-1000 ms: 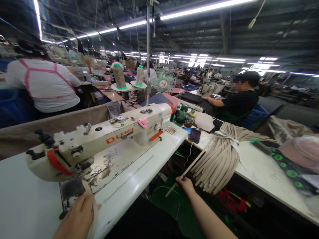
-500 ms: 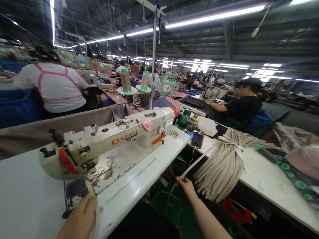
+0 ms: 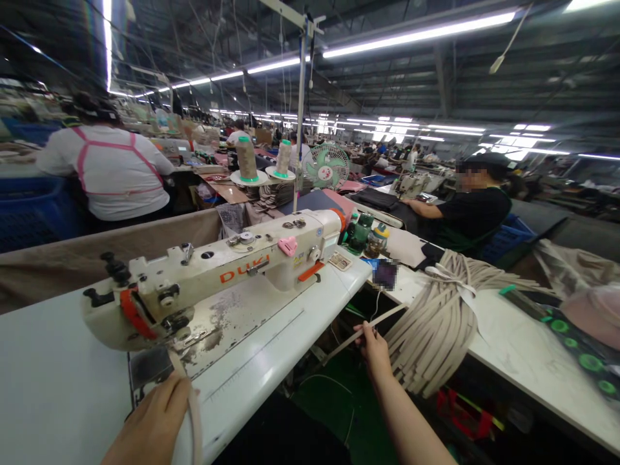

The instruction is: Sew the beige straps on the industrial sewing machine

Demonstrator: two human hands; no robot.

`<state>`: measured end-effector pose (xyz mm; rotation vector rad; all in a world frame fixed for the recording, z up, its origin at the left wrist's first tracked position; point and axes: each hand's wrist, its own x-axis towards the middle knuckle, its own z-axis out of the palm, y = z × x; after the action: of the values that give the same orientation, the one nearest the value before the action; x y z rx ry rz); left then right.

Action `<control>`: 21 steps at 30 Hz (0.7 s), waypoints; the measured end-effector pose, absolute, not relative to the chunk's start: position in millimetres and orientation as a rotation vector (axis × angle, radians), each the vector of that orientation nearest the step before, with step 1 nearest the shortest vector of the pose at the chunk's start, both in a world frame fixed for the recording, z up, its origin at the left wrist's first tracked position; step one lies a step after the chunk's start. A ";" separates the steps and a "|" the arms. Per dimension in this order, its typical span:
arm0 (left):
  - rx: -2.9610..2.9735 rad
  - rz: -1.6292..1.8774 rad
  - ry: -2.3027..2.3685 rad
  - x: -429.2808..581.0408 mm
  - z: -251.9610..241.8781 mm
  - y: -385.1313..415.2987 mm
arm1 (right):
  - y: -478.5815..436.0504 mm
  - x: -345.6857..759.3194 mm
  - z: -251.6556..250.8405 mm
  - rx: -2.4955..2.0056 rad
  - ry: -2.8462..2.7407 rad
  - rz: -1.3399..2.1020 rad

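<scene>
A white sewing machine [image 3: 227,271] stands on a white table [image 3: 300,323] in front of me. My left hand [image 3: 155,420] rests at the table's near edge, closed on a beige strip [image 3: 194,420] that runs up under the machine's needle end. My right hand [image 3: 375,345] reaches out to the right and pinches one beige strap [image 3: 372,323] pulled from a tied bundle of beige straps [image 3: 440,316]. The bundle hangs over the edge of the neighbouring table [image 3: 513,361].
Two thread cones [image 3: 247,158] and a green fan [image 3: 325,166] stand behind the machine. A person in black [image 3: 472,206] sits at the right, a person in white with pink straps [image 3: 113,171] at the left. Green-dotted material [image 3: 566,329] and bags lie far right.
My right hand has risen and moved closer to the bundle, drawing the single strap up with it. My left hand has stayed on its strip at the table edge.
</scene>
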<state>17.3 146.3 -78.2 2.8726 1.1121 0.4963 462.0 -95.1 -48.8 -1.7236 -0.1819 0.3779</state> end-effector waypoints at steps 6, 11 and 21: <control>2.969 0.563 1.054 12.0 -87.5 148.5 | -86.5 449.2 -31.7 -1.745 -0.305 0.287; 2.938 0.599 1.065 17.0 -74.3 137.1 | -76.8 428.1 -10.7 -1.775 -0.527 0.237; 2.960 0.562 1.123 26.4 -50.9 121.5 | -52.1 375.5 14.7 -1.670 -1.272 0.201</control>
<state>26.4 121.5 -50.9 2.9599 1.1228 0.5619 375.5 -52.1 14.7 -1.6697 -1.2716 0.2011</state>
